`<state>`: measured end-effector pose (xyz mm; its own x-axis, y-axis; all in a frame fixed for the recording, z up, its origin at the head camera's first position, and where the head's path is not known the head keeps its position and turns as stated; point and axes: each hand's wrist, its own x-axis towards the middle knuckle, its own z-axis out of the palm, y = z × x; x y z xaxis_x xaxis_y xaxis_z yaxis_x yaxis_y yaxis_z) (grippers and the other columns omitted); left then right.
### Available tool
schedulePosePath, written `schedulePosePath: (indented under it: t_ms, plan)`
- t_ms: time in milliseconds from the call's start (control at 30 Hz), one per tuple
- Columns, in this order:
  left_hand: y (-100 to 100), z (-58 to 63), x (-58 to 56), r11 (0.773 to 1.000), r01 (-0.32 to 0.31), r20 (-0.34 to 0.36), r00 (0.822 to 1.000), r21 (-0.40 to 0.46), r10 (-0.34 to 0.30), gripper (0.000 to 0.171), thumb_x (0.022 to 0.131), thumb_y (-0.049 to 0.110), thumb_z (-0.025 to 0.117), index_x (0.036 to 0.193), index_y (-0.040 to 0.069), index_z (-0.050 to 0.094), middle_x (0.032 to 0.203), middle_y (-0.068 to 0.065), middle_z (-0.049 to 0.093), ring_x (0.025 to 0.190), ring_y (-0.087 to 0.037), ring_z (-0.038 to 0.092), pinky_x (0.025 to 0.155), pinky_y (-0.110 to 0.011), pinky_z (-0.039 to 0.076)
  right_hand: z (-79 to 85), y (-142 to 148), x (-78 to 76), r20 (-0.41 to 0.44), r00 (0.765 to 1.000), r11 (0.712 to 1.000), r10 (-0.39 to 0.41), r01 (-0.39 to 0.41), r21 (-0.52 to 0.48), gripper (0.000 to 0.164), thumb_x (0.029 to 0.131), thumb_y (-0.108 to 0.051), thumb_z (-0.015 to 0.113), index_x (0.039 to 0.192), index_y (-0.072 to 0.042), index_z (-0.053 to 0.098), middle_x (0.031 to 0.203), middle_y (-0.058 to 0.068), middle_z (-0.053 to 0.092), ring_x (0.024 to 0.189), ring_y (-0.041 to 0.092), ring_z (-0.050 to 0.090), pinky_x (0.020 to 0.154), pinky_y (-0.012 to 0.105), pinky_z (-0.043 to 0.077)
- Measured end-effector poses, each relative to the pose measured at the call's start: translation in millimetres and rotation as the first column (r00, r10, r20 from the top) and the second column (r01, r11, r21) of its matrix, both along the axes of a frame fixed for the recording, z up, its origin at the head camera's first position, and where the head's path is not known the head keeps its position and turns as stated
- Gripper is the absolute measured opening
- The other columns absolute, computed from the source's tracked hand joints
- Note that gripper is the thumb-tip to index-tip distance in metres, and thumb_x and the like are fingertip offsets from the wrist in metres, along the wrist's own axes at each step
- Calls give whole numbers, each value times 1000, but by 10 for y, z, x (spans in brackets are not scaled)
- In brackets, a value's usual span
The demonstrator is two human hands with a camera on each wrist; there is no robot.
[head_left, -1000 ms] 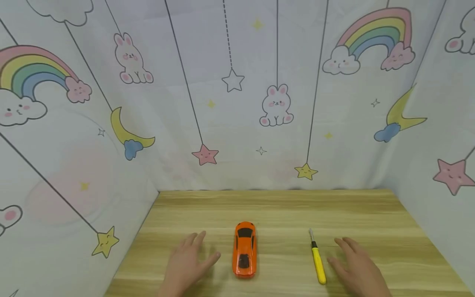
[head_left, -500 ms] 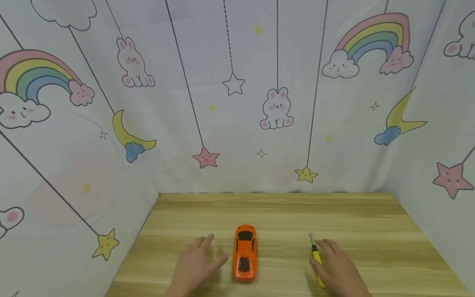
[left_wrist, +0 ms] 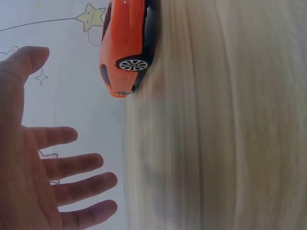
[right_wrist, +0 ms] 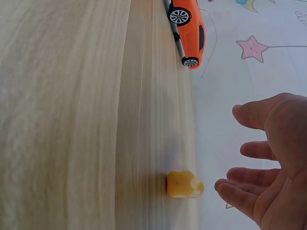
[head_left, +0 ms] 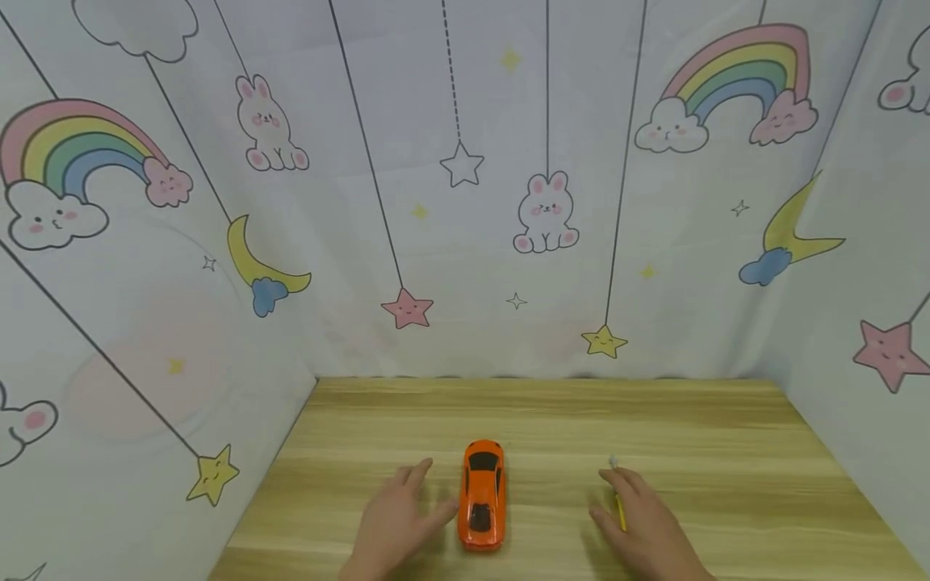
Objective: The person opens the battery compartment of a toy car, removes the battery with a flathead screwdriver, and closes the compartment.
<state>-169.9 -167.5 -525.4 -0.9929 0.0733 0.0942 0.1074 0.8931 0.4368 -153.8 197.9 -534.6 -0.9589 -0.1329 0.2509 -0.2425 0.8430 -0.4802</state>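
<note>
An orange toy car (head_left: 483, 492) stands on the wooden table, its side and wheels showing in the left wrist view. My left hand (head_left: 398, 520) hovers just left of it, fingers straight and spread, holding nothing; its thumb comes close to the car's side, and I cannot tell in the head view whether they touch. My right hand (head_left: 643, 524) is held over a yellow-handled screwdriver (head_left: 621, 513), covering most of it. Only its metal tip and a strip of handle show past the fingers. In the right wrist view the handle's end (right_wrist: 183, 185) lies apart from the extended fingers.
The light wooden table (head_left: 552, 411) reaches back to a white cloth backdrop (head_left: 465, 242) printed with rainbows, rabbits, moons and stars. More of this cloth stands along the table's left and right sides.
My right hand has moved left, from beside the screwdriver to over it. My left hand has shifted right, closer to the toy car. Car and screwdriver stay in place.
</note>
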Motion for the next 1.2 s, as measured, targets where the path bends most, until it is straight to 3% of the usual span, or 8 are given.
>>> schedulePosePath:
  t_ms: [167,667,967,1200]
  plan:
    - [59,20,-6,1000,-9,18,1000,21,8,89,84,75,64,147,13,55,137,-22,60,116,-42,62,88,-62,53,-23,-61,-5,-32,999,1000,17,-18,-20,49,93,-28,75,133,-5,62,139,21,59,128,43,58,101,59,48]
    - [214,-2,-36,996,-38,28,999,77,36,89,81,70,72,144,10,55,116,-14,62,91,-24,59,71,-48,55,2,-288,-51,44,998,997,54,-52,-49,48,93,-27,75,135,-10,62,131,5,62,120,29,64,98,50,52]
    - [328,3,-32,992,-62,97,994,113,51,94,76,67,77,146,9,53,125,-20,60,99,-32,62,79,-56,56,-60,-348,-68,53,994,994,92,-89,-55,48,93,-30,75,136,-12,61,132,3,62,119,25,64,96,49,54]
    - [387,-44,-49,992,-56,96,994,110,45,97,75,71,76,146,8,53,129,-23,58,108,-36,60,85,-58,55,-65,-403,-75,51,991,990,122,-118,-80,49,93,-32,75,136,-12,61,132,3,62,123,26,61,100,51,51]
